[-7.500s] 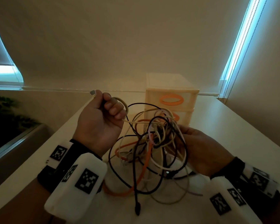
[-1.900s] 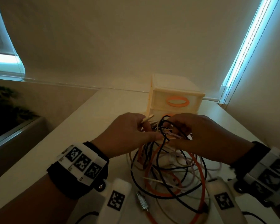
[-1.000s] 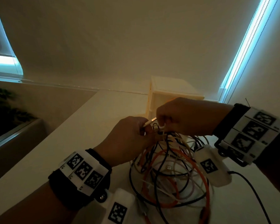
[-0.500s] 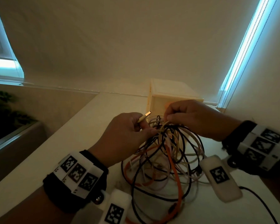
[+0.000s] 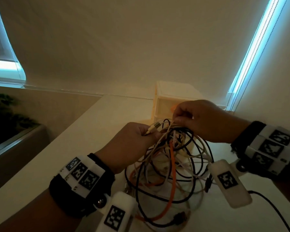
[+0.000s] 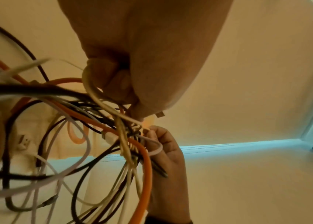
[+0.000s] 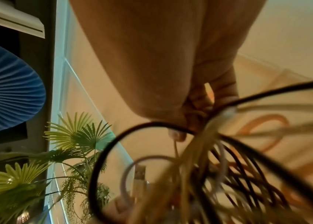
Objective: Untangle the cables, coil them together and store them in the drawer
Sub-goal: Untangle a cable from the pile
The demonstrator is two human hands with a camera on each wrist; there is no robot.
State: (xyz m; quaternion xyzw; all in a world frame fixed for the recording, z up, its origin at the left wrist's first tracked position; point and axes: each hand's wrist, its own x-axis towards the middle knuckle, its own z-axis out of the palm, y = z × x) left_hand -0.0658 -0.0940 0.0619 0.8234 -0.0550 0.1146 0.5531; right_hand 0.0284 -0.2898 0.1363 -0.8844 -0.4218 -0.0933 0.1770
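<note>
The desk (image 5: 107,118) ran up the middle of the head view, and the drawer unit (image 5: 164,101) stood at its far end, just above centre, partly hidden behind the right hand (image 5: 206,121); whether any drawer was pulled out could not be told. The cables (image 5: 171,164), a loose snarl of black, white, cream and orange leads, filled the lower centre, their top bunched between the two hands and their lower loops sagging toward the desk. They looked light and limp, likely to slide and re-knot if dragged; the plugs seemed the only stiff parts and the surest places to take hold, a lead being best fed out plug first. The left hand (image 5: 132,146), left of centre, was clenched around a cream cable, whose metal plug (image 5: 155,127) stuck out above its knuckles toward the right hand. The right hand, upper right of the tangle, pinched several strands at the knot, close beside the left. An orange cable (image 5: 173,178) dropped through the middle of the bundle.
</note>
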